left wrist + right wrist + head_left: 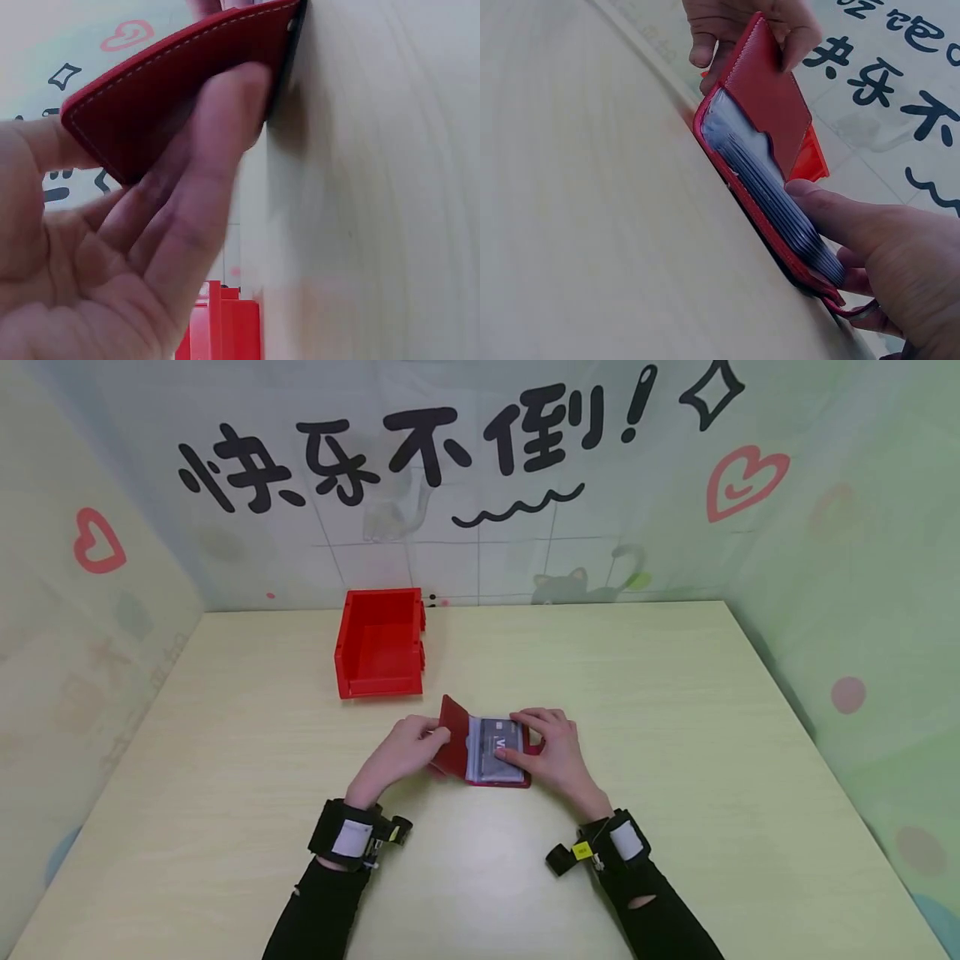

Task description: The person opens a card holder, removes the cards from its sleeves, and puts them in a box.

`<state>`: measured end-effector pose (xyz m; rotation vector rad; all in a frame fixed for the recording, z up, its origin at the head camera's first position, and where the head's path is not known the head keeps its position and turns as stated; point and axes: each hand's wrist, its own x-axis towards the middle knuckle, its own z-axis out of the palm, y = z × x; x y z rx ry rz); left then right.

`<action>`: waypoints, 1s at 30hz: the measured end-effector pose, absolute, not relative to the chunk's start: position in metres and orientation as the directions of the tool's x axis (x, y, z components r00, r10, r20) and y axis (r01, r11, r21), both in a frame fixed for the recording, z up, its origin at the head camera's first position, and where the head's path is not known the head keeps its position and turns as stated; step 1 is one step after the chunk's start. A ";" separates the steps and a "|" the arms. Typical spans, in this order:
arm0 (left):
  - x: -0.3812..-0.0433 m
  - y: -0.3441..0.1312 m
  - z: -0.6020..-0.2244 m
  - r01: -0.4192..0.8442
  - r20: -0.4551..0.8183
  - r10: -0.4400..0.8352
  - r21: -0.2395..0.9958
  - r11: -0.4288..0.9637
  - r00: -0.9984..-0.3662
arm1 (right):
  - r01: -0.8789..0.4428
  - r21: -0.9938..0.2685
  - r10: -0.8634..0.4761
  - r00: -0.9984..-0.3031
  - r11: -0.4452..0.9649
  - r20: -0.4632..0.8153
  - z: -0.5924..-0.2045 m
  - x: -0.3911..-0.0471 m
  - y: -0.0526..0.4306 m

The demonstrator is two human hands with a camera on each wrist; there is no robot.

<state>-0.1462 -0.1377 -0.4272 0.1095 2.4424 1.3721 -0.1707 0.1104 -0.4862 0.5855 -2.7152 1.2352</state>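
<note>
A red card wallet (454, 745) with pale edge stitching stands opened on the table between my hands. Inside, clear plastic sleeves (761, 199) form a thick stack, and a grey card (491, 760) shows in the top one. My left hand (408, 747) pinches the raised front cover at the wallet's left, thumb on one face and fingers behind it. At the opposite edge, my right hand (553, 760) grips the wallet, its thumb lying over the sleeves. A strap (855, 307) sticks out from that edge under the right fingers.
Behind the wallet and slightly left sits a red plastic bin (381, 687), its inside facing up. The pale wooden table (675, 710) meets a printed cloth backdrop (480, 568) at the back. Both wrists wear black camera straps (345, 835).
</note>
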 end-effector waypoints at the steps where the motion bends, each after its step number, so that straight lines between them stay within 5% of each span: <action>1: -0.147 -0.139 -0.428 -0.089 -0.240 0.219 0.840 0.535 -0.946 | -0.385 -0.704 -0.303 -0.921 0.596 0.246 -0.486 -0.171 0.110; 16: -0.151 -0.146 -0.440 -0.235 -0.348 0.056 0.736 0.635 -0.936 | -0.390 -0.708 -0.302 -0.919 0.589 0.254 -0.486 -0.171 0.113; 30: -0.144 -0.127 -0.434 -0.041 -0.106 0.025 0.577 0.816 -0.994 | -0.380 -0.710 -0.308 -0.922 0.594 0.236 -0.485 -0.171 0.112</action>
